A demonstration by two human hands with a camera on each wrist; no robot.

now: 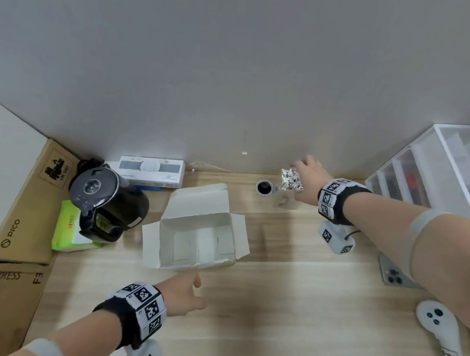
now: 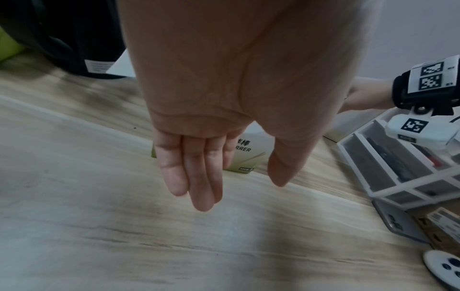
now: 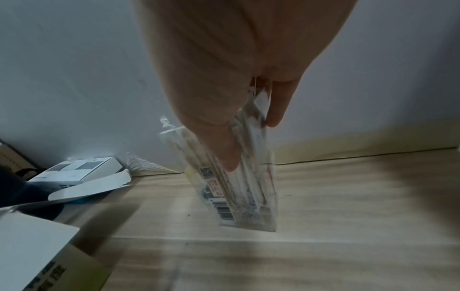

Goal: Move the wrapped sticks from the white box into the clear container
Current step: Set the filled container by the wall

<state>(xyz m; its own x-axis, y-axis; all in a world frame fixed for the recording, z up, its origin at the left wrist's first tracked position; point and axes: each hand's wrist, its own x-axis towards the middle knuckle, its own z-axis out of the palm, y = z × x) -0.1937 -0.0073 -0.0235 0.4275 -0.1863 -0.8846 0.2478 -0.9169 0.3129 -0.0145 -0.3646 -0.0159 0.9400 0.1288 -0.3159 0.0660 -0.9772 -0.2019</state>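
The white box (image 1: 198, 238) stands open at mid-table with its flaps spread; no sticks show inside it. My left hand (image 1: 199, 294) hovers just in front of its near wall, fingers (image 2: 199, 177) straight and holding nothing. The box's printed side (image 2: 245, 155) shows behind them. At the back near the wall, my right hand (image 1: 302, 176) grips the clear container (image 3: 246, 187), which stands on the table. Thumb and fingers (image 3: 219, 141) pinch its upper part. A bundle of wrapped sticks (image 1: 291, 179) fills it, their ends poking out of the top.
A black kettle (image 1: 107, 198), a green pack (image 1: 68, 229) and cardboard boxes (image 1: 17, 207) crowd the left. A flat white box (image 1: 152, 170) lies at the wall and a cable hole (image 1: 264, 187) is beside the container. A drawer organiser (image 1: 432, 174), phone (image 1: 395, 273) and white controller (image 1: 438, 327) sit right.
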